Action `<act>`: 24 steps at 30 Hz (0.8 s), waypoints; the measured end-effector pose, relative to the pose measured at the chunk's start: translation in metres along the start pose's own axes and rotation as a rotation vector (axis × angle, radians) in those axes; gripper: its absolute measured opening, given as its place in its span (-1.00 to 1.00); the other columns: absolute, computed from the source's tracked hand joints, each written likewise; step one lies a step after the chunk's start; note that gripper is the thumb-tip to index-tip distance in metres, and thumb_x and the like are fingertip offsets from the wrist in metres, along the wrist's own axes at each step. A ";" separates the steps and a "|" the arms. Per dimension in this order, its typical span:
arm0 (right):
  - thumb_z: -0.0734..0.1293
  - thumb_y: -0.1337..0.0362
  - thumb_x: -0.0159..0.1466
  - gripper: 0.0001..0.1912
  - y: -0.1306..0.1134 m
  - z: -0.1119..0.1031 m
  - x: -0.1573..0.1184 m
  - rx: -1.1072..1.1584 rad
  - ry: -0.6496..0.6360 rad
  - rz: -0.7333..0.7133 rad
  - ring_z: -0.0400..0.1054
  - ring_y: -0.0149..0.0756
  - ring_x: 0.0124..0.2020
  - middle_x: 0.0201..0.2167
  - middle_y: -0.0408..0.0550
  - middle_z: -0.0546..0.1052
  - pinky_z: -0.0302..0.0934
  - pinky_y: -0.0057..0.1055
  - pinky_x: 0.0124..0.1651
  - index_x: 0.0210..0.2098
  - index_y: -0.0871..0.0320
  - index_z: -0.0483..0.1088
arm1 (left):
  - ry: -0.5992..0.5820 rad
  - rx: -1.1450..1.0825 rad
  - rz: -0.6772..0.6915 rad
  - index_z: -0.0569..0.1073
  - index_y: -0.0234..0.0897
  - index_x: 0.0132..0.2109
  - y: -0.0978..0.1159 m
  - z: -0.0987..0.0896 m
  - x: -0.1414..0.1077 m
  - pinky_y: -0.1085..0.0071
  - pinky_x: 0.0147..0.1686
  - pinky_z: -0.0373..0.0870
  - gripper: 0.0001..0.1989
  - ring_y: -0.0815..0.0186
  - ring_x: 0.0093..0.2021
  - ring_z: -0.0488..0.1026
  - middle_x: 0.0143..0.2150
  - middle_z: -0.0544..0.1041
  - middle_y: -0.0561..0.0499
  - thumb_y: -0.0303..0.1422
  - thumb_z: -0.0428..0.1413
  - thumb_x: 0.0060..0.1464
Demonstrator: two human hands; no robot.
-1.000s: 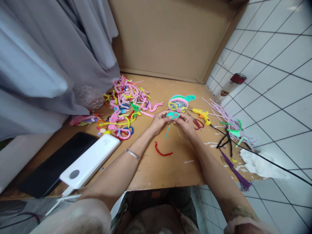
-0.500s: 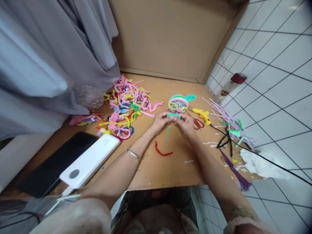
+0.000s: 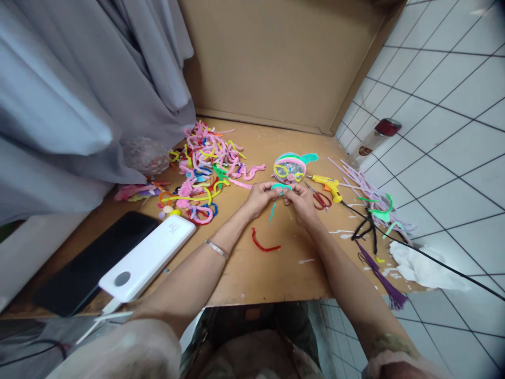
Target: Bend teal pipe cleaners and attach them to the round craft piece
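Between my hands, near the middle of the table, is a bent teal pipe cleaner (image 3: 281,186). My left hand (image 3: 261,198) pinches its left part, and my right hand (image 3: 300,200) pinches its right part, with the fingertips of both hands close together. Just beyond them stands a round clear ornament (image 3: 290,169) with pink and teal trim, yellow rings and a teal tail-like piece. A short teal piece (image 3: 272,211) lies below my left fingers. Nearer to me is a curved red pipe cleaner (image 3: 264,245).
Red-handled scissors (image 3: 322,200) and a yellow glue gun (image 3: 328,185) lie right of my hands. Colourful pipe cleaners (image 3: 213,158) pile up at the left, behind a white power bank (image 3: 148,258). Lilac strips (image 3: 359,181), a purple tassel (image 3: 381,279) and white tissue (image 3: 418,266) are at the right.
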State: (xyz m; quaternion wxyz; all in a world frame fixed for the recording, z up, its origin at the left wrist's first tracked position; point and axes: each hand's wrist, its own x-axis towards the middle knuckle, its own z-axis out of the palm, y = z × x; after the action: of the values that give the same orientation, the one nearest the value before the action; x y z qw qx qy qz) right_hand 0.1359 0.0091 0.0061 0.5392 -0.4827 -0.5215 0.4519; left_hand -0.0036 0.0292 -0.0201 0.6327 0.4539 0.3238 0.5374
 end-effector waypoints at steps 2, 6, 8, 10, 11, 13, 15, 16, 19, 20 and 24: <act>0.48 0.07 -0.04 -0.71 0.000 0.000 0.000 -0.010 -0.004 -0.013 0.17 -0.44 -0.62 -0.69 -0.21 0.36 0.07 -0.44 -0.50 -0.55 0.12 0.40 | 0.008 -0.005 0.003 0.58 -0.35 -0.39 0.000 0.000 0.000 0.47 -0.38 0.27 -0.69 0.44 -0.48 0.32 -0.51 0.49 0.07 -0.23 0.42 -0.26; 0.49 0.05 -0.04 -0.69 0.001 0.001 0.000 -0.013 0.005 -0.014 0.14 -0.46 -0.64 -0.71 -0.23 0.34 0.03 -0.46 -0.52 -0.56 0.13 0.39 | 0.051 -0.033 0.012 0.57 -0.37 -0.42 0.000 0.003 0.000 0.51 -0.41 0.21 -0.73 0.48 -0.50 0.28 -0.53 0.47 0.09 -0.30 0.42 -0.28; 0.49 0.04 -0.04 -0.67 0.001 0.001 0.000 -0.013 0.008 0.002 0.14 -0.47 -0.64 -0.70 -0.23 0.35 0.04 -0.47 -0.52 -0.57 0.14 0.38 | 0.078 -0.042 0.005 0.57 -0.38 -0.44 0.000 0.004 0.000 0.53 -0.45 0.17 -0.76 0.49 -0.52 0.25 -0.56 0.45 0.09 -0.35 0.41 -0.27; 0.48 0.03 -0.02 -0.67 0.002 -0.001 0.002 -0.018 0.011 0.003 0.15 -0.47 -0.63 -0.69 -0.22 0.35 0.05 -0.47 -0.51 -0.58 0.14 0.37 | 0.101 -0.060 0.001 0.57 -0.38 -0.44 0.002 0.004 0.000 0.54 -0.47 0.15 -0.81 0.51 -0.55 0.23 -0.58 0.44 0.10 -0.39 0.38 -0.24; 0.46 0.03 0.00 -0.67 0.003 -0.002 0.003 -0.023 0.011 -0.001 0.16 -0.46 -0.63 -0.68 -0.21 0.35 0.06 -0.47 -0.51 -0.58 0.14 0.37 | 0.114 -0.076 0.002 0.57 -0.38 -0.44 0.004 0.004 0.001 0.54 -0.48 0.15 -0.83 0.52 -0.56 0.23 -0.58 0.44 0.10 -0.41 0.37 -0.23; 0.43 0.06 0.03 -0.72 0.005 -0.006 0.004 -0.061 0.001 -0.018 0.17 -0.45 -0.62 -0.67 -0.20 0.36 0.07 -0.45 -0.50 -0.56 0.14 0.39 | 0.152 -0.119 0.004 0.55 -0.38 -0.44 0.008 0.000 0.003 0.55 -0.50 0.17 -0.85 0.51 -0.56 0.26 -0.58 0.45 0.10 -0.44 0.35 -0.22; 0.40 0.12 0.05 -0.78 0.006 -0.009 0.004 -0.169 -0.061 -0.040 0.19 -0.43 -0.60 -0.64 -0.19 0.39 0.09 -0.43 -0.48 -0.52 0.15 0.44 | 0.210 -0.164 0.005 0.51 -0.37 -0.48 0.014 -0.005 0.006 0.56 -0.51 0.20 -0.85 0.51 -0.58 0.28 -0.61 0.43 0.11 -0.46 0.35 -0.24; 0.39 0.16 0.07 -0.81 0.007 -0.010 0.003 -0.253 -0.119 -0.068 0.21 -0.41 -0.59 -0.61 -0.18 0.41 0.12 -0.42 -0.45 -0.49 0.16 0.47 | 0.242 -0.186 0.006 0.49 -0.36 -0.49 0.017 -0.007 0.007 0.56 -0.53 0.21 -0.84 0.51 -0.60 0.27 -0.62 0.41 0.13 -0.47 0.34 -0.24; 0.38 0.33 0.10 -0.90 0.005 -0.010 -0.001 -0.571 -0.384 -0.268 0.37 -0.28 -0.39 -0.41 -0.07 0.53 0.25 -0.33 -0.25 -0.38 0.16 0.54 | 0.331 -0.253 0.017 0.49 -0.35 -0.45 0.023 -0.012 0.009 0.58 -0.59 0.18 -0.84 0.54 -0.63 0.23 -0.62 0.39 0.17 -0.48 0.33 -0.23; 0.38 0.38 0.10 -0.88 0.003 -0.008 -0.003 -0.669 -0.477 -0.353 0.40 -0.24 -0.29 -0.33 -0.04 0.55 0.26 -0.29 -0.16 -0.35 0.15 0.56 | 0.353 -0.272 0.022 0.49 -0.35 -0.43 0.024 -0.013 0.009 0.60 -0.60 0.18 -0.83 0.54 -0.62 0.25 -0.60 0.41 0.17 -0.48 0.33 -0.22; 0.37 0.45 0.19 -0.88 -0.003 0.001 -0.010 -0.927 -0.684 -0.508 0.38 -0.17 -0.09 -0.21 0.04 0.54 0.20 -0.22 0.02 -0.39 0.13 0.54 | 0.371 -0.316 0.006 0.48 -0.34 -0.36 0.023 -0.013 0.008 0.60 -0.56 0.29 -0.78 0.51 -0.55 0.37 -0.51 0.47 0.14 -0.45 0.36 -0.18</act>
State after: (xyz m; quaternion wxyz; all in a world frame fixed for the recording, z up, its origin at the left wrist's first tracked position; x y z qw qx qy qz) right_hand 0.1347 -0.0011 0.0077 0.1672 -0.3557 -0.9045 0.1656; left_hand -0.0226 0.0401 -0.0028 0.6239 0.2438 0.3449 0.6575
